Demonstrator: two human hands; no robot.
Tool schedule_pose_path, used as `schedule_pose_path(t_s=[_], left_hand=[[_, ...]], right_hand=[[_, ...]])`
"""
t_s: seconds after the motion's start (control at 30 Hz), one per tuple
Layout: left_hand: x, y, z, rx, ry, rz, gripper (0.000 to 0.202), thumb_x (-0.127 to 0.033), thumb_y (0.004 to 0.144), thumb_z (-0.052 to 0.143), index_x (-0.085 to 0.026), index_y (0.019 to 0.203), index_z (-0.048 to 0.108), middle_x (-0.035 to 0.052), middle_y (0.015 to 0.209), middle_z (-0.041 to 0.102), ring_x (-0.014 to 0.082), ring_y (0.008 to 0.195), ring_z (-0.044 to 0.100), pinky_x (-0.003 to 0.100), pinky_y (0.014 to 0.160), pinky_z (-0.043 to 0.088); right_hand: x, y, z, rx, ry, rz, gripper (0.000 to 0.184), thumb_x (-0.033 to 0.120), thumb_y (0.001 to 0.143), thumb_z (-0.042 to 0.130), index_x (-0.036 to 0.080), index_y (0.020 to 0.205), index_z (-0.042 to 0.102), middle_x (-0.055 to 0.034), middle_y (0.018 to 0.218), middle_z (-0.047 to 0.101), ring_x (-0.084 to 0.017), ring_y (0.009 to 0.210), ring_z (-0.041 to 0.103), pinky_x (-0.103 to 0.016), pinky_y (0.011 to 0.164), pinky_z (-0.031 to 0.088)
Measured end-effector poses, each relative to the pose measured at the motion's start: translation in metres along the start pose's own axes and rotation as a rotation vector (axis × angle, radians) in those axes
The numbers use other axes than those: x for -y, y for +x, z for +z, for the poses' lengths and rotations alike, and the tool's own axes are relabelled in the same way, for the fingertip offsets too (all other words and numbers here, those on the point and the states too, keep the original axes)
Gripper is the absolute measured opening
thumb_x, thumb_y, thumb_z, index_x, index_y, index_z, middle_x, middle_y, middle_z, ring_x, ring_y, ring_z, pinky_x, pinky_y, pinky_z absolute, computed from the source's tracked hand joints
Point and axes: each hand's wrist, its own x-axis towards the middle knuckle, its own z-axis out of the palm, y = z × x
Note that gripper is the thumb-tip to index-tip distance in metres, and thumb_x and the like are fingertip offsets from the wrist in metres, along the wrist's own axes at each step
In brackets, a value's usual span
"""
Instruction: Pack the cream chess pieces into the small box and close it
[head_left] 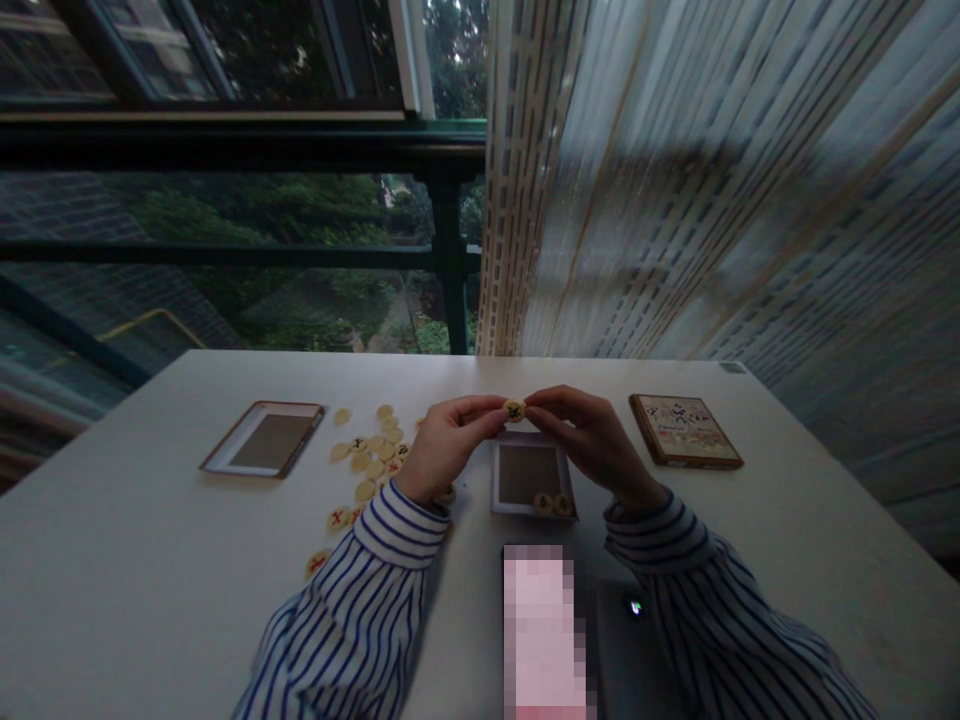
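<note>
Between the fingertips of both hands is a round Chinese chess piece (514,411) with a dark character, held up above the far edge of a small open box. My left hand (448,440) pinches its left side, and my right hand (589,435) pinches its right side. Two chess pieces (553,504) lie in the near right corner of the open box (496,480). Left of the box, several loose pieces (365,490) are scattered on the white table, some showing red or dark characters, others blank-faced. My left hand and sleeve hide part of this scatter.
An open box lid or tray (262,440) lies at the left of the table (150,560). A decorated flat box (686,430) sits at the right. A phone with a blurred screen (540,620) and a dark device (630,660) lie near my forearms. Window and curtain stand behind.
</note>
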Motion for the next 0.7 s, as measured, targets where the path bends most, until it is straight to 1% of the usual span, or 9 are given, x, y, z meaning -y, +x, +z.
schedule_pose_path(t_s=[0.13, 0.3, 0.43, 0.57, 0.7], left_hand=[[-0.0032, -0.0015, -0.0012, 0.000, 0.076, 0.011, 0.024, -0.029, 0.068, 0.069, -0.016, 0.089, 0.071, 0.0063, 0.081, 0.071, 0.0150, 0.071, 0.063, 0.025, 0.068, 0.048], [-0.0022, -0.0018, -0.0024, 0.065, 0.167, 0.061, 0.027, -0.030, 0.071, 0.066, -0.016, 0.093, 0.071, 0.0075, 0.087, 0.071, 0.0163, 0.078, 0.063, 0.027, 0.073, 0.047], [-0.0012, -0.0016, -0.0037, 0.100, 0.208, 0.071, 0.028, -0.031, 0.073, 0.064, -0.015, 0.095, 0.070, 0.0077, 0.091, 0.071, 0.0168, 0.081, 0.063, 0.029, 0.077, 0.047], [0.0004, -0.0009, -0.0038, 0.108, 0.180, 0.066, 0.028, -0.031, 0.073, 0.065, -0.014, 0.095, 0.069, 0.0083, 0.094, 0.071, 0.0172, 0.084, 0.063, 0.029, 0.079, 0.047], [0.0041, 0.0001, -0.0027, 0.138, 0.057, 0.032, 0.029, -0.029, 0.071, 0.067, -0.013, 0.095, 0.067, 0.0085, 0.092, 0.070, 0.0173, 0.087, 0.063, 0.029, 0.081, 0.047]], right_hand=[[0.0012, 0.0001, -0.0010, -0.016, -0.026, -0.005, 0.019, 0.034, 0.079, 0.060, 0.018, 0.087, 0.064, -0.0040, 0.081, 0.068, -0.015, 0.073, 0.062, -0.028, 0.064, 0.047], [0.0036, -0.0008, -0.0013, 0.006, -0.042, -0.020, 0.017, 0.032, 0.079, 0.060, 0.017, 0.086, 0.064, -0.0038, 0.079, 0.068, -0.014, 0.071, 0.061, -0.027, 0.062, 0.047], [0.0051, -0.0008, -0.0010, 0.029, -0.054, -0.035, 0.014, 0.029, 0.078, 0.061, 0.016, 0.085, 0.064, -0.0025, 0.075, 0.068, -0.013, 0.067, 0.060, -0.025, 0.059, 0.045], [0.0018, -0.0011, -0.0005, 0.033, -0.051, -0.041, 0.015, 0.030, 0.078, 0.061, 0.017, 0.085, 0.065, -0.0022, 0.075, 0.068, -0.013, 0.067, 0.060, -0.025, 0.059, 0.045], [-0.0012, -0.0016, 0.0002, 0.028, -0.003, -0.019, 0.019, 0.034, 0.079, 0.060, 0.017, 0.086, 0.064, -0.0039, 0.079, 0.068, -0.014, 0.070, 0.062, -0.027, 0.062, 0.047]])
